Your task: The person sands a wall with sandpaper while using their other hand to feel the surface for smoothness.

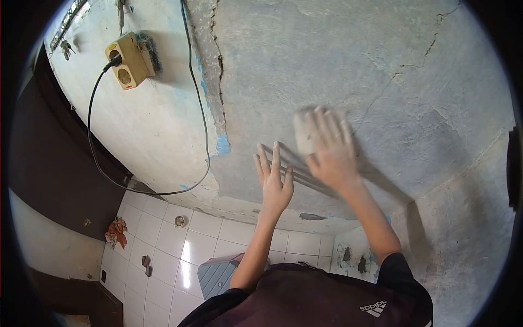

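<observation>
On the grey, cracked wall (261,71), my right hand (333,155) presses a pale, flat pad (303,132) under its outstretched fingers. The hand and pad are smeared by motion; the pad looks like a folded sheet or cloth, its kind unclear. Lower and to the left, my left hand (275,182) is raised close to the same wall, fingers spread, holding nothing. Both hands cast shadows on the plaster.
At the upper left, a yellowish socket box (128,60) has a black cable (90,125) plugged in, looping down the wall. A grey step stool (215,277) stands on the white tiled floor (163,261), with an orange-brown cloth (116,232) farther left.
</observation>
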The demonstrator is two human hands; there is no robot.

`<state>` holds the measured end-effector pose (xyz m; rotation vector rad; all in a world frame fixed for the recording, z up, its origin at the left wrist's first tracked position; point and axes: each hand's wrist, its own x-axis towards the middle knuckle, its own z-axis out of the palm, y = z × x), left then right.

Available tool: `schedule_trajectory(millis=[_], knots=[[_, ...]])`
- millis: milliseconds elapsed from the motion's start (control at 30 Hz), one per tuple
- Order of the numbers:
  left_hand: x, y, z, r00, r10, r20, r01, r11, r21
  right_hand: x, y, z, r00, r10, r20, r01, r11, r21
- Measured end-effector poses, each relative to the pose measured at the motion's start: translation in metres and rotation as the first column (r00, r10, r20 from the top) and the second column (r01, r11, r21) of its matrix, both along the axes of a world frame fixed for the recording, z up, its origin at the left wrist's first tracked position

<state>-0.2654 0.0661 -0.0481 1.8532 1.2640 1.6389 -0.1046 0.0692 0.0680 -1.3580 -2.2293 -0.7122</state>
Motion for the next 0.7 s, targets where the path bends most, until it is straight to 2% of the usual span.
schedule_trajectory(millis=[33,100,200,267,300,367,433,500,533,600,633,700], knots=[[-0.003,0.001,-0.002,1.0,-0.007,0.003,0.007,1.0,-0.007,0.0,0.004,0.019,1.0,-0.007,0.003,0.007,1.0,-0.007],[-0.008,0.0,-0.007,1.0,-0.009,0.021,0.01,0.998,-0.055,-0.001,0.007,0.046,0.995,-0.084,-0.05,0.092,0.972,0.214],[-0.014,-0.001,-0.008,0.999,-0.025,0.037,0.028,0.996,-0.081,-0.023,0.012,0.029,0.996,-0.089,-0.011,0.09,0.969,0.23],[-0.015,0.005,-0.015,0.998,-0.041,0.045,0.043,0.998,-0.037,-0.036,0.01,-0.015,0.995,0.012,0.099,-0.013,1.0,0.014],[-0.014,0.006,-0.018,0.998,-0.042,0.044,0.042,0.999,0.007,-0.035,0.009,-0.027,0.995,-0.011,0.102,0.009,1.0,0.014],[-0.012,0.005,-0.017,0.996,-0.066,0.053,0.065,0.998,0.016,-0.031,0.01,-0.035,0.988,0.101,0.117,-0.087,0.989,-0.122],[-0.013,0.005,-0.02,0.999,-0.045,0.006,0.045,0.998,-0.032,-0.028,0.009,-0.008,0.991,0.091,0.103,-0.082,0.993,-0.085],[-0.013,0.003,-0.019,0.998,-0.051,-0.02,0.05,0.998,-0.046,-0.025,0.009,0.023,0.998,-0.031,-0.049,0.04,0.981,0.19],[-0.011,0.002,-0.018,0.999,-0.045,-0.01,0.044,0.998,-0.048,-0.025,0.008,0.028,0.998,-0.038,-0.056,0.047,0.982,0.185],[-0.01,0.004,-0.02,0.999,-0.039,-0.005,0.039,0.998,-0.056,-0.029,0.007,0.031,0.978,-0.143,-0.155,0.179,0.949,0.258],[-0.01,0.006,-0.022,0.998,-0.057,-0.003,0.057,0.997,-0.048,-0.032,0.005,0.02,0.976,-0.147,-0.162,0.185,0.95,0.252],[-0.013,0.005,-0.027,0.997,-0.083,-0.012,0.082,0.996,-0.043,-0.038,-0.006,-0.023,0.997,-0.062,-0.041,0.063,0.998,0.032]])
